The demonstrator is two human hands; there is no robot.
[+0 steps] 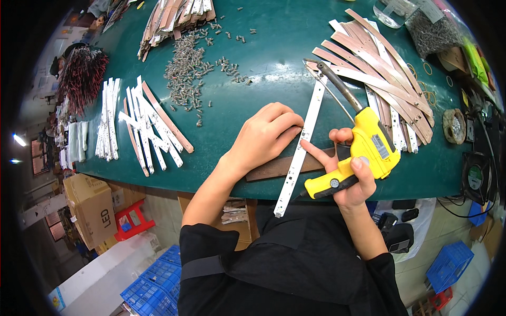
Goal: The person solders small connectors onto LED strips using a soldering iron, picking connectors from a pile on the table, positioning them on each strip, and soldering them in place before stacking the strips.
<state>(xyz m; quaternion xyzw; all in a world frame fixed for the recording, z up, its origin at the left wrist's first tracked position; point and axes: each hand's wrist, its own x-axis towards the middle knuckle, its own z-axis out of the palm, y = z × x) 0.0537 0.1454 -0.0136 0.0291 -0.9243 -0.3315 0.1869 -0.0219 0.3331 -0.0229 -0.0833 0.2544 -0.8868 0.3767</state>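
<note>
A long white LED strip board (293,174) lies slantwise, its near end sticking out past the table edge. My left hand (259,138) is closed, its curled fingertips pinching the strip's left edge near the middle; the exact grip is partly hidden. In my right hand (354,181) is a yellow soldering gun (373,141), fingers wrapped round its handle, with one finger stretched out to touch the strip. The gun's metal tip and thin feed tube reach the strip's far end. Beneath the strip, a dark brown bar (274,168) lies crosswise on the table.
Piles of strips (377,68) lie right, at the far left, and white strips (150,129) nearer left. Many small metal parts (187,71) are scattered on the green table (221,118). Red-black wires (81,73) hang left. A small bowl (453,126) and fan (475,176) stand right.
</note>
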